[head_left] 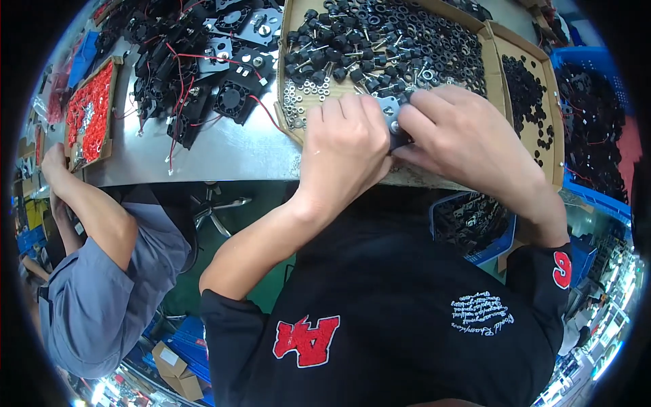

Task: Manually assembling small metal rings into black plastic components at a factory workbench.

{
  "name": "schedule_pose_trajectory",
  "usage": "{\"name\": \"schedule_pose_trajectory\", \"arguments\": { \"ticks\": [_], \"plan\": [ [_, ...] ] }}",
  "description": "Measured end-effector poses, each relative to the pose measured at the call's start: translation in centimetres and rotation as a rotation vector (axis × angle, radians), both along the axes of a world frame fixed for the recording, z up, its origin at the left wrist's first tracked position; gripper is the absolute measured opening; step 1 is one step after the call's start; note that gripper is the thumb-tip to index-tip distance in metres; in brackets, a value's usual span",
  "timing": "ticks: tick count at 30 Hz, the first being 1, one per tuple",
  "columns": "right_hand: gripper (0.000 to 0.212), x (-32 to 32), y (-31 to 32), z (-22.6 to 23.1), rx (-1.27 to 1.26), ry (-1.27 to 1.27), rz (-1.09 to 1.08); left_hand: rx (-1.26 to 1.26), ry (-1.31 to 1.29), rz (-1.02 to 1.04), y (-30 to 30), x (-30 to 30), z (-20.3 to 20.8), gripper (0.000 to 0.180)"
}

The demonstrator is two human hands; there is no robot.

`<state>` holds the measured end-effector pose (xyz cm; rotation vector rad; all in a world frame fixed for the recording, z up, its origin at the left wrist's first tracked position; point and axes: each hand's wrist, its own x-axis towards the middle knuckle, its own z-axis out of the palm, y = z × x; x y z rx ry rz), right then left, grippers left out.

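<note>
Between my two hands, at the front edge of a cardboard tray (293, 129), is a small part with a grey metal plate (389, 107) and a dark body. My left hand (347, 139) is closed round its left side, the fingers curled. From the right, my right hand (456, 127) pinches the part near a round metal piece on the plate. Fingers cover most of the part, so its full shape is hidden. Just beyond my hands, black knobs with metal screws (339, 51), washers (302, 98) and black rings (451, 47) fill the tray.
Fan assemblies (232, 100) with red wires heap on the metal table (224, 152) at left. Farther left, a tray of red parts (91, 115) stands near a co-worker's arm (95, 203). Small black pieces (525, 88) lie in another tray at right, beside a blue crate (590, 57).
</note>
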<state>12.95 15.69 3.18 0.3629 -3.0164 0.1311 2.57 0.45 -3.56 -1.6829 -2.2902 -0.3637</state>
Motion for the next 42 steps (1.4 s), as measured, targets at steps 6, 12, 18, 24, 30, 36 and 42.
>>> {"name": "schedule_pose_trajectory", "arguments": {
  "ticks": [6, 12, 18, 24, 30, 36, 42],
  "plan": [
    [0.032, 0.0, -0.3, 0.2, -0.033, 0.006, -0.105, 0.012, -0.054, 0.021, -0.5, -0.5, -0.1, 0.045],
    [0.043, 1.9, -2.2, -1.2, -0.899, 0.344, -0.308, 0.432, -0.81, 0.026, -1.4, 0.8, 2.8, 0.044],
    [0.033, 2.3, -3.7, -2.0, -1.324, 0.308, -0.258, 0.366, -1.286, 0.055, -1.6, 2.3, 4.0, 0.039],
    [0.03, 2.9, -4.1, -2.0, -1.461, 0.237, -0.311, 0.392, -1.304, 0.075, -2.3, 3.7, 3.0, 0.043],
    [0.038, 4.1, -3.9, -3.1, -1.522, 0.25, -0.305, 0.415, -1.316, 0.102, -2.2, 4.9, 2.8, 0.044],
    [0.039, 7.3, -3.3, -4.4, -1.569, 0.393, -0.41, 0.291, -1.226, 0.205, -1.9, 6.1, 4.7, 0.036],
    [0.017, 11.3, -3.0, -5.4, -1.063, 0.514, -0.564, 0.307, -1.091, 0.308, -1.6, 5.8, 5.1, 0.039]
  ]
}}
